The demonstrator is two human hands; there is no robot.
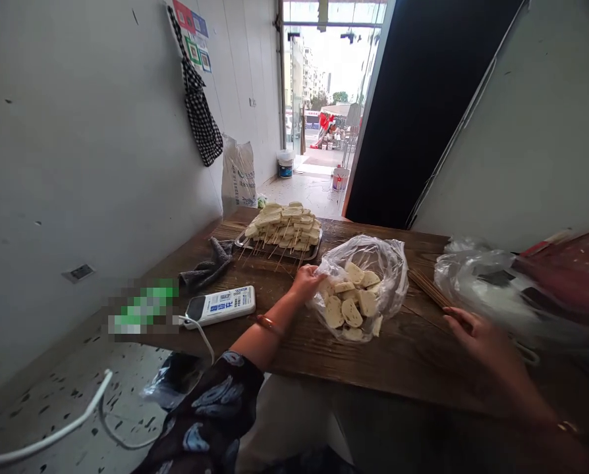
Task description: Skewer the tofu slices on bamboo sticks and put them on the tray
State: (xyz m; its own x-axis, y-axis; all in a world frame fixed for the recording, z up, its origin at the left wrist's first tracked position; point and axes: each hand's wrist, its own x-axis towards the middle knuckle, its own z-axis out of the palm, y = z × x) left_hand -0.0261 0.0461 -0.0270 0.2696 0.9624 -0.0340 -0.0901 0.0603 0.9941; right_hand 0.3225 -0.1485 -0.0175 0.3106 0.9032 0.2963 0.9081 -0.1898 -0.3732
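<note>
The left hand [310,283] pinches the rim of the open plastic bag [394,258] on the counter [398,359], the right hand [466,331] touches the skewers [429,288] (blur hides whether it grips them), and any hard tug on that limp rim could spill the pale slices [352,313] inside.

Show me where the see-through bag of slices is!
In the head view, the clear bag sits on the wooden table, right of centre; the left hand holds its left edge, and thin sticks lie just to its right.
</note>
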